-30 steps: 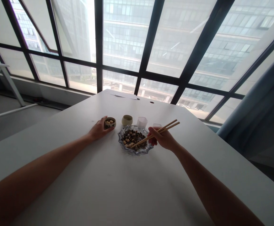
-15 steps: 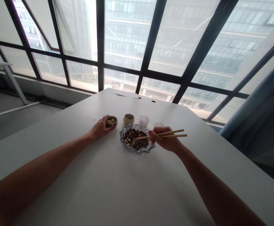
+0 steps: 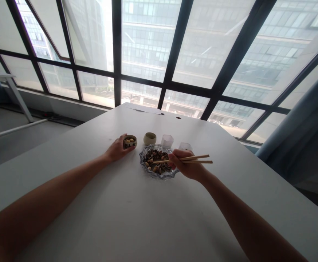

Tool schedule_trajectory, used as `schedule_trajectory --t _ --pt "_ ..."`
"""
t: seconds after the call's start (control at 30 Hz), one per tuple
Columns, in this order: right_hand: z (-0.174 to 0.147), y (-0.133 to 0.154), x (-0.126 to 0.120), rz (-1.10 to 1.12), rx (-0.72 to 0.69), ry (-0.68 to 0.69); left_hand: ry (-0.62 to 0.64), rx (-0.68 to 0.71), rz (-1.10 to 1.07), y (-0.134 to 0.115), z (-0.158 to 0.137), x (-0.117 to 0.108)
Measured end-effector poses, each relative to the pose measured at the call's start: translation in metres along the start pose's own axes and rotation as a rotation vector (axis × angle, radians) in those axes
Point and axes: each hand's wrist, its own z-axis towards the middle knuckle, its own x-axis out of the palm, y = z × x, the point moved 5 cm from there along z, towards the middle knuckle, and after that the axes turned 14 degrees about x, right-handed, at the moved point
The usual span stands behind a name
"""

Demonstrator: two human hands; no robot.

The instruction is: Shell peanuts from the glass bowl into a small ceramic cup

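Observation:
My left hand [image 3: 119,148] curls around a small cup [image 3: 129,144] with dark markings, which stands on the table and holds several nuts. In my right hand [image 3: 187,163] is a pair of wooden chopsticks [image 3: 199,159], their tips down among the contents of a scalloped clear glass bowl [image 3: 163,177]. Dark striped sunflower seeds [image 3: 163,167] fill much of that bowl, with several pale pistachios [image 3: 147,164] at its left side. Whether the tips pinch a nut is too small to tell.
Behind the bowl stand a plain beige cup [image 3: 149,138] and a clear plastic cup [image 3: 167,141]. Another clear cup [image 3: 185,146] is partly hidden by my right hand. The white table [image 3: 137,218] reaches toward large windows; a blue curtain [image 3: 303,123] hangs at right.
My right hand has shifted slightly left, carrying the chopsticks, and their tips now lie farther left in the bowl. My left hand stays around the marked cup.

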Motion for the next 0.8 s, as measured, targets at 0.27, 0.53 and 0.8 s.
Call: schedule_trajectory --t 0.27,0.53,0.8 --pt "0.005 -0.009 -0.003 0.178 0.105 -0.071 -0.014 0.003 -0.018 0.002 0.0 0.001" --pt "0.006 -0.011 0.0 0.228 0.103 -0.063 -0.027 0.005 -0.018 0.002 0.0 0.001" --pt "0.008 -0.018 0.0 0.283 0.144 -0.046 -0.007 -0.008 -0.025 0.0 -0.001 -0.001"
